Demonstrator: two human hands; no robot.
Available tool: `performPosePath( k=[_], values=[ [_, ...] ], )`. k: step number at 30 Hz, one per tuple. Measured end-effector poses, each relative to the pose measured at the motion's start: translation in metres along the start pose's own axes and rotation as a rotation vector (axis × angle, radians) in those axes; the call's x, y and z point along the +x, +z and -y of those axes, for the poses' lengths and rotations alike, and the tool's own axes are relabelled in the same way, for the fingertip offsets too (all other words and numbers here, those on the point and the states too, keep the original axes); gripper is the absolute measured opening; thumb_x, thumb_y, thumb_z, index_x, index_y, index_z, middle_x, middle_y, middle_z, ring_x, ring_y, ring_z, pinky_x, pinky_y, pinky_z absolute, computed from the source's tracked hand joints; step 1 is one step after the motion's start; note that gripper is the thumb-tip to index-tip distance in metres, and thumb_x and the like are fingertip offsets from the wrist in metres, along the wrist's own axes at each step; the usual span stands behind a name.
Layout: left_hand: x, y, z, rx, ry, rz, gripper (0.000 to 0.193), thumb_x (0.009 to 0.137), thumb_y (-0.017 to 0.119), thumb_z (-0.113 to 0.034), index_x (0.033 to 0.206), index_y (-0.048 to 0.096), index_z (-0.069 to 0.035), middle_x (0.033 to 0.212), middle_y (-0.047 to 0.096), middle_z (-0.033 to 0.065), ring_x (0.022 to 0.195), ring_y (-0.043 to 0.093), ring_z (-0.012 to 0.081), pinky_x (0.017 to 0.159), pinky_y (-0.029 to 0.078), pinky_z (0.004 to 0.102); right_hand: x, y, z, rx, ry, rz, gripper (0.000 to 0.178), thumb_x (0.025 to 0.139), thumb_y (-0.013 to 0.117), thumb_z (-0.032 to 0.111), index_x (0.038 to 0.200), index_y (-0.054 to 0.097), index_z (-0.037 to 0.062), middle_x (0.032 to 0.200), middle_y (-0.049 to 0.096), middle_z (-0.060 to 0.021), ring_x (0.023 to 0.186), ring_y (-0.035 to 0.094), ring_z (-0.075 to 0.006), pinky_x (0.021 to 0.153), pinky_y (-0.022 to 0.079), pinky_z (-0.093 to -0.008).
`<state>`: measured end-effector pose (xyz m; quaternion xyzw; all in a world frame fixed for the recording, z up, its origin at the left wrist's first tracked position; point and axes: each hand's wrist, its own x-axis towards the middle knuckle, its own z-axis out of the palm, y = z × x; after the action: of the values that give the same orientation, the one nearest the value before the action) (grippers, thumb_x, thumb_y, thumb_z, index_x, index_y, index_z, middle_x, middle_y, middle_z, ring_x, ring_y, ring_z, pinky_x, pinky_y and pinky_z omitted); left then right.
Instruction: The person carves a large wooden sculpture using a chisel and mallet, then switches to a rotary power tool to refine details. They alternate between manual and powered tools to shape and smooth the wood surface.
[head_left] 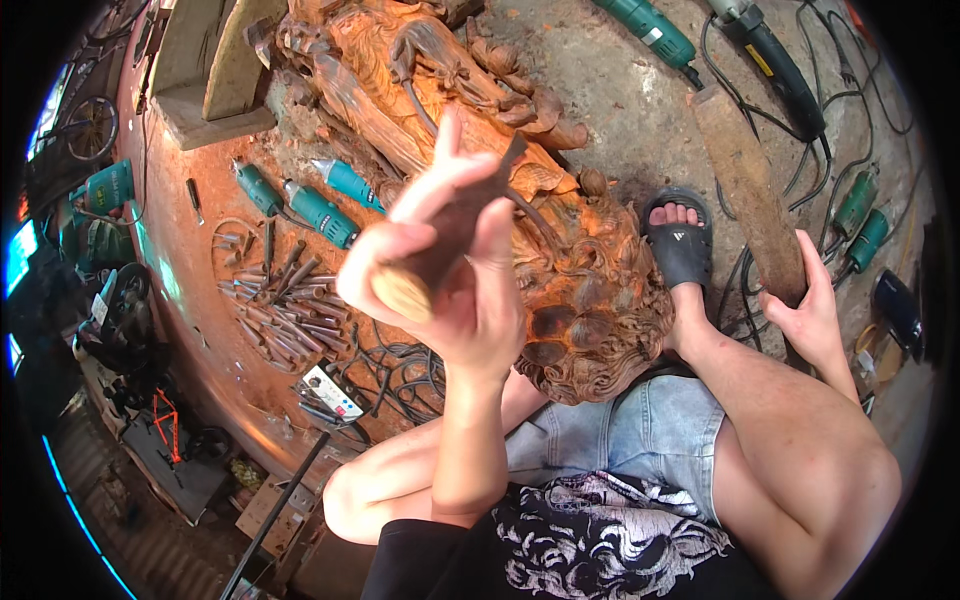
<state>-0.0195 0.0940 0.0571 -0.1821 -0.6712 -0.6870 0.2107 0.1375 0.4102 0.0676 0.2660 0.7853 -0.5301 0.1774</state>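
My left hand (460,250) is raised near the camera, its fingers closed around a dark brown wooden piece (455,225) with a pale tan end. A narrow tip of the piece sticks out beyond the fingers at the upper right. Out to the right, my right hand (812,315) grips the near end of a long, rough wooden bar (745,180), which slants away over the floor. Beneath the left hand lies a large reddish-brown wood carving (590,300) with curled, figure-like relief. Its near end rests between my legs, against my shorts.
Many slim metal chisels (285,310) lie heaped on the left, beside a white control box (332,392) and tangled cables (400,375). Teal power tools (320,212) lie beyond them. A black-bodied grinder (770,75) and more corded tools (858,215) lie at right. A wooden stand (215,95) is far left.
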Motion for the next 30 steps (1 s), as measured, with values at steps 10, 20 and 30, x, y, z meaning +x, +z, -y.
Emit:
performPosePath(
  k=[10, 20, 30],
  values=[
    [-0.02, -0.001, -0.012, 0.253, -0.012, -0.005, 0.025, 0.083, 0.079, 0.017, 0.096, 0.061, 0.004, 0.099, 0.071, 0.0192, 0.102, 0.074, 0.0375, 0.098, 0.059, 0.0568, 0.003, -0.004, -0.005, -0.24, -0.243, 0.023, 0.066, 0.071, 0.073, -0.002, 0.134, 0.053, -0.0045, 0.11, 0.07, -0.0163, 0.1, 0.07, -0.0205, 0.091, 0.054, -0.0332],
    [-0.027, -0.002, 0.0, 0.323, 0.016, 0.092, 0.032, 0.083, 0.077, 0.019, 0.1, 0.056, 0.001, 0.101, 0.066, 0.0163, 0.097, 0.07, 0.0293, 0.1, 0.058, 0.0594, 0.009, -0.017, 0.046, -0.439, -0.554, 0.078, 0.068, 0.063, 0.075, -0.004, 0.129, 0.058, -0.0014, 0.109, 0.069, -0.0197, 0.095, 0.07, -0.0402, 0.083, 0.056, -0.0416],
    [-0.022, 0.006, 0.006, 0.371, 0.044, 0.114, 0.032, 0.082, 0.078, 0.017, 0.099, 0.058, -0.002, 0.097, 0.065, 0.0138, 0.093, 0.069, 0.0208, 0.104, 0.057, 0.0591, 0.001, -0.012, 0.139, -1.102, -1.323, -0.187, 0.056, 0.076, 0.073, 0.016, 0.13, 0.061, 0.0174, 0.094, 0.062, -0.0152, 0.074, 0.061, -0.0272, 0.064, 0.055, -0.0381]
  ],
)
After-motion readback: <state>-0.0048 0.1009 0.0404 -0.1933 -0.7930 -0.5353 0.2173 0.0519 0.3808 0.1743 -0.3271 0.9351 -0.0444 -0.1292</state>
